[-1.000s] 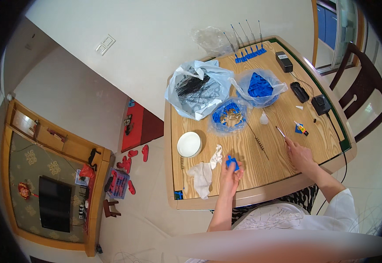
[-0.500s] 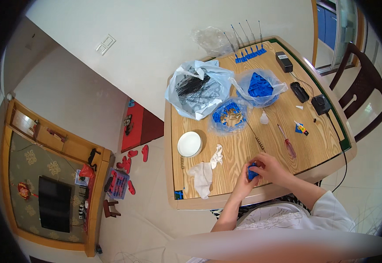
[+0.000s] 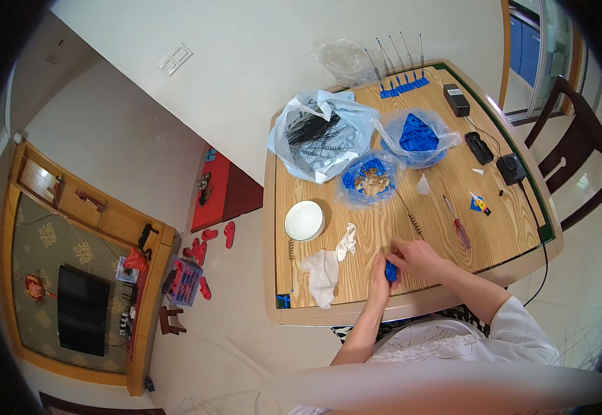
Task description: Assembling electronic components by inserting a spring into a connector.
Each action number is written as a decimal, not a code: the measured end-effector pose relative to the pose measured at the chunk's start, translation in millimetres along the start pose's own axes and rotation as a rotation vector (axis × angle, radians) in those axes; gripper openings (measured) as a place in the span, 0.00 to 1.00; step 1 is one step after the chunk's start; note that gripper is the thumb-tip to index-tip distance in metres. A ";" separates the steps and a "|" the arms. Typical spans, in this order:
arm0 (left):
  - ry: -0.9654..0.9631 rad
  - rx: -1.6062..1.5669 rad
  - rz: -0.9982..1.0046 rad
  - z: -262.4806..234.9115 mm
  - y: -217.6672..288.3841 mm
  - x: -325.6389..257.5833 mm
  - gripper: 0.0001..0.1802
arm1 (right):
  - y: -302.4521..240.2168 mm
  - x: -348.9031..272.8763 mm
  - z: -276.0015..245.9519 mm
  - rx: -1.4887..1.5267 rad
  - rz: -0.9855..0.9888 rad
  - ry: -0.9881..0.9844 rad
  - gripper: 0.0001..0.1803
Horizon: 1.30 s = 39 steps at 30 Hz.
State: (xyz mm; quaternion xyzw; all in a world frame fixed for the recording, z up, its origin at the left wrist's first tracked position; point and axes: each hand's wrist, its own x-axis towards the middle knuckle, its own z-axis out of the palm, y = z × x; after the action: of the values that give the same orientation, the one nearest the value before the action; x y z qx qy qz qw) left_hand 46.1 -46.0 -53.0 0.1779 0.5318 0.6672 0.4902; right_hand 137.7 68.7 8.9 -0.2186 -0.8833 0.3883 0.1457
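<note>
Close to the table's near edge, my left hand (image 3: 378, 282) is closed round a small blue plastic piece (image 3: 391, 272). The fingers of my right hand (image 3: 417, 259) press on the same piece from above and the right, hiding much of it. Just beyond my right fingertips lies a thin rod with a coil spring (image 3: 414, 223), which reaches toward a clear bag (image 3: 349, 196) of blue pieces and brass-coloured parts. To the right of it, a screwdriver (image 3: 461, 234) with a reddish clear handle rests on the wooden table (image 3: 377, 232).
Left of my hands are a white bowl (image 3: 304, 220) and a white cloth (image 3: 323, 275). Farther back stand a bag of black springs (image 3: 313, 129), a bag of blue pieces (image 3: 418, 133) and several upright spring rods in blue bases (image 3: 403, 87). A black adapter (image 3: 510, 169) sits at right.
My hands stay together on the blue piece, with the right fingers shifted slightly over it. The whole view has moved a little, so the table things appear farther right.
</note>
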 end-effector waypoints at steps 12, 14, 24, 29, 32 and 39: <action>0.092 0.091 0.039 3.5 -5.2 2.4 0.17 | 4.6 4.9 -2.7 -0.350 -0.076 -0.178 0.18; 0.056 -0.003 -0.127 6.6 17.8 -2.9 0.18 | 2.7 7.1 -4.5 -0.318 -0.095 -0.161 0.17; 0.011 0.073 -0.066 -0.7 10.0 -3.2 0.28 | 3.8 20.3 1.8 0.005 -0.131 -0.061 0.14; 0.100 -0.160 -0.187 3.7 17.8 1.2 0.26 | -7.0 19.0 4.0 -0.203 -0.410 0.073 0.13; 0.083 -0.328 -0.235 0.6 17.3 4.2 0.25 | -16.5 17.7 2.0 -0.303 -0.519 0.085 0.10; -0.253 -0.786 -0.313 -14.5 43.2 8.8 0.21 | -18.0 24.0 -2.7 0.309 -0.236 0.176 0.11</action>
State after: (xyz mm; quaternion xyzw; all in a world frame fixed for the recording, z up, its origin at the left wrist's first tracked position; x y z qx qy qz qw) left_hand 10.9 -44.3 -22.6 -0.0245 0.1940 0.7095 0.6770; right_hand 113.3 71.6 26.2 -0.1220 -0.8166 0.4786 0.2986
